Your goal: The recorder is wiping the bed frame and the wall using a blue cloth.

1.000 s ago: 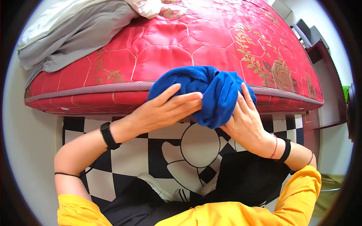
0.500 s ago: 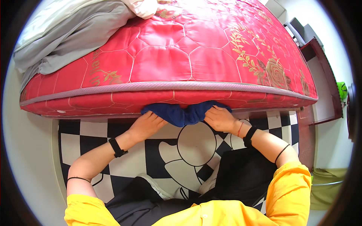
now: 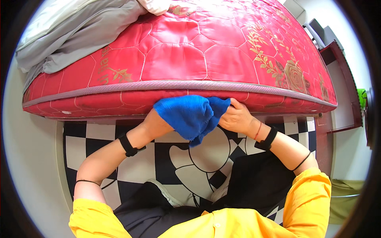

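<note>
A blue cloth (image 3: pixel 184 117) hangs bunched between my two hands, in front of the red mattress (image 3: pixel 174 65) and level with its near side. My left hand (image 3: pixel 155 123) has its fingers covered by the cloth, which drapes over them and seems held from beneath. With fingers curled, my right hand (image 3: pixel 238 118) pinches the cloth's right end. A loose corner of the cloth dangles down between the hands.
Grey and white bedding (image 3: pixel 91 35) lies on the mattress at the far left. Below is a black-and-white checkered floor (image 3: pixel 137 162), with my knees and shoes over it. A dark red wooden cabinet (image 3: pixel 349 85) stands at the right, and a pale wall (image 3: pixel 35 150) runs along the left.
The cloth has come up and toward me from the mattress's lower edge, and now spreads over my left hand. My right hand has risen and turned, its fingers closing on the cloth's end.
</note>
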A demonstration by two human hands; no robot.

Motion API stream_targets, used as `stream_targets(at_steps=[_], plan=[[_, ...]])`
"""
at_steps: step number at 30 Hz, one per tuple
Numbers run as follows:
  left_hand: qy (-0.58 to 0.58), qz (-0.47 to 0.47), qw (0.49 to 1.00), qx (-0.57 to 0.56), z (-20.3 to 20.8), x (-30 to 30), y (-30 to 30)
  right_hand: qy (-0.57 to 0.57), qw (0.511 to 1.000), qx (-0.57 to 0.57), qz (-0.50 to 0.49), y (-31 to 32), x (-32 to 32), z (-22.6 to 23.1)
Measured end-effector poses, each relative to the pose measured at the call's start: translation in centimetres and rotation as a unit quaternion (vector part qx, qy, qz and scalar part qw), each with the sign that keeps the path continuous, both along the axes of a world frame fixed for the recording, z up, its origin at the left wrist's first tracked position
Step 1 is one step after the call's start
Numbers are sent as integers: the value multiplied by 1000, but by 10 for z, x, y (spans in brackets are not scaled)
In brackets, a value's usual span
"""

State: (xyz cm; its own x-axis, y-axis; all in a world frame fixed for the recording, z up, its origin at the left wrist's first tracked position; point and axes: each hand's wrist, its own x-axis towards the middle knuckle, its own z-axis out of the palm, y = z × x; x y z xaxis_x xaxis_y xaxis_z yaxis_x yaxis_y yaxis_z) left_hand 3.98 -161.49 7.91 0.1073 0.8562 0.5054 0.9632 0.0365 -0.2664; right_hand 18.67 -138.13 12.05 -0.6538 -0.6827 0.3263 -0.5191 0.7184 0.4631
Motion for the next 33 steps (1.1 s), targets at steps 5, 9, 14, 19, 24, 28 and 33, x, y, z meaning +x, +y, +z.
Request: stream_targets(at_steps=[5,9,14,19,24,28,33], plan=[[25,11,999,-41,-24,-8,-15,-73,997,19,-11,3,-4,-31],[-4,-31,998,-57,-39,-8,-22,-135,990,-19,-39,-8,5,-43],[1,-27,996,-89,-44,-10,-35,-92,993,-19,-74,-36,7,-43],[-14,-62,994,-84,-55,-12,-48,-112,990,-20,-77,-54,13,-39],[-18,-60,997,-47,-59,-9,-46,-160,986,-41,-21,-31,4,-62],[-24,-72,997,-26,-65,-10,-42,-186,982,-43,7,-25,3,-67],[-58,-87,994,17,-72,-10,-38,-199,979,-36,-10,-28,3,-63]])
